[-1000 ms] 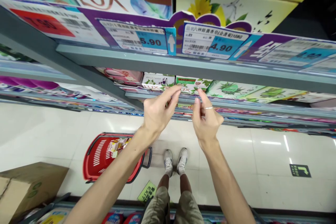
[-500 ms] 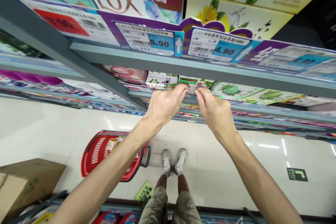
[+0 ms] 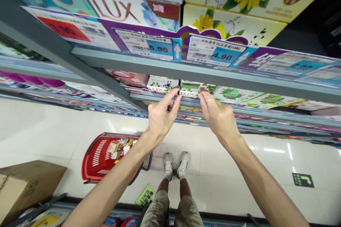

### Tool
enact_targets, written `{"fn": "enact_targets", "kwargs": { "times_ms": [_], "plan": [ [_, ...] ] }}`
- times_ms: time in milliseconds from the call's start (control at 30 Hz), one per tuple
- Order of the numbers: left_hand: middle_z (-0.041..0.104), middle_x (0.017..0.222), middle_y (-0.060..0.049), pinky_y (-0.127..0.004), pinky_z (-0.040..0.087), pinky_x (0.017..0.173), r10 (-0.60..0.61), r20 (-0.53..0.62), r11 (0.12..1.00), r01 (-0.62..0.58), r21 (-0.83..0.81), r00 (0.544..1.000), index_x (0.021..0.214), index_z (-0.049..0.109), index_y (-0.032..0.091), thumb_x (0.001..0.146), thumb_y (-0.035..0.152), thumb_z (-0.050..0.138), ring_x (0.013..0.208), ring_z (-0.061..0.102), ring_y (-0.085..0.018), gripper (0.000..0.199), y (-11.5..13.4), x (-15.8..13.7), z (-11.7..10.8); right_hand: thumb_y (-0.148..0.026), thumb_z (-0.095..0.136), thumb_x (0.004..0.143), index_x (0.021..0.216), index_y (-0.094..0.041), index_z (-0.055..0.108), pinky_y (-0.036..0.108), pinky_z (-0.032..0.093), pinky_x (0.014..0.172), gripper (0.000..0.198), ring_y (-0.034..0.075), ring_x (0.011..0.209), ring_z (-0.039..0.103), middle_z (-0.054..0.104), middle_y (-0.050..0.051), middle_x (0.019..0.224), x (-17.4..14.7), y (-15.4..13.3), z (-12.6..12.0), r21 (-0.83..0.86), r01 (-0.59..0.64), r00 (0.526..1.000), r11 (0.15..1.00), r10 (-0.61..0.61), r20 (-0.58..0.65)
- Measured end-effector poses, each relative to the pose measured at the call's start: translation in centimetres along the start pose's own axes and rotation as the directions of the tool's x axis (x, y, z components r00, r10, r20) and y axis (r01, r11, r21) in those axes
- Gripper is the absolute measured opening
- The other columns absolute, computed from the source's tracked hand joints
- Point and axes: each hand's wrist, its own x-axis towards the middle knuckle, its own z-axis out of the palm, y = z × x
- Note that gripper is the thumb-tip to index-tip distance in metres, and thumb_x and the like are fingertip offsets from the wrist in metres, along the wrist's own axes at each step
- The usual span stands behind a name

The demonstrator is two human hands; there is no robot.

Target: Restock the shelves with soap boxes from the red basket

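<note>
My left hand (image 3: 163, 113) is at the lower shelf, its thumb and index finger apart with nothing between them. Those fingertips are close to the left end of a small white-and-green LUX box (image 3: 189, 86). At that box's right end is my right hand (image 3: 220, 113), with a ring on one finger. Its thumb and index finger are pinched together; what they hold, if anything, is hidden. Another white LUX box (image 3: 163, 83) with leaf prints stands to the left, and a green aloe-print box (image 3: 231, 93) to the right.
An upper shelf edge with price tags (image 3: 213, 51) runs above my hands, carrying a large LUX box (image 3: 128, 7) and yellow flower-print boxes (image 3: 237, 21). On the floor are a red shopping basket (image 3: 93, 163) with small packages inside and a cardboard box (image 3: 39, 181).
My left hand has moved left, away from my right hand, and its pinched fingers have parted. The right hand stays almost where it was. More of the LUX box between them now shows.
</note>
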Motion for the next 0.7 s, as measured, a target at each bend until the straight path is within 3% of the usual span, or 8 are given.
{"fn": "enact_targets", "kwargs": {
  "times_ms": [200, 400, 533, 700],
  "plan": [
    [0.044, 0.047, 0.010, -0.020, 0.034, 0.051, -0.080, 0.037, 0.996, 0.081, -0.045, 0.996, 0.112, 0.081, 0.014, 0.097, 0.031, 0.069, 0.045, 0.031, -0.006, 0.026, 0.5, 0.4, 0.2, -0.026, 0.048, 0.110, 0.115, -0.016, 0.073, 0.027, 0.034, 0.051, 0.027, 0.010, 0.051, 0.059, 0.073, 0.000, 0.068, 0.2, -0.3, 0.4, 0.045, -0.053, 0.998, 0.998, 0.054, -0.021],
    [0.040, 0.047, 0.010, -0.021, 0.032, 0.050, -0.148, 0.016, 0.986, 0.149, -0.076, 0.989, 0.102, 0.082, 0.015, 0.096, 0.030, 0.069, 0.046, 0.030, -0.006, 0.021, 0.8, 0.6, 0.2, -0.020, 0.056, 0.106, 0.118, -0.016, 0.072, 0.026, 0.034, 0.049, 0.020, 0.008, 0.048, 0.056, 0.072, -0.003, 0.066, -0.5, 0.0, 0.9, 0.012, 0.035, 0.983, 0.999, -0.032, -0.180],
    [0.041, 0.048, 0.011, -0.021, 0.033, 0.050, -0.108, -0.038, 0.986, 0.102, -0.132, 0.993, 0.103, 0.081, 0.015, 0.096, 0.028, 0.068, 0.045, 0.031, -0.006, 0.019, 0.7, 0.5, 0.1, -0.019, 0.055, 0.106, 0.122, -0.017, 0.071, 0.026, 0.034, 0.048, 0.023, 0.008, 0.045, 0.051, 0.066, -0.004, 0.059, -0.9, 0.3, 1.2, -0.030, 0.022, 0.986, 0.999, -0.026, -0.166],
    [0.041, 0.048, 0.011, -0.021, 0.033, 0.050, -0.086, -0.029, 0.989, 0.082, -0.121, 0.996, 0.104, 0.081, 0.013, 0.096, 0.026, 0.069, 0.045, 0.031, -0.005, 0.019, 0.2, 0.6, 0.1, -0.023, 0.049, 0.108, 0.120, -0.018, 0.070, 0.026, 0.033, 0.047, 0.025, 0.010, 0.046, 0.054, 0.071, -0.001, 0.066, -0.6, 0.3, 1.1, 0.022, -0.014, 0.997, 1.000, 0.016, -0.076]
  ]
}}
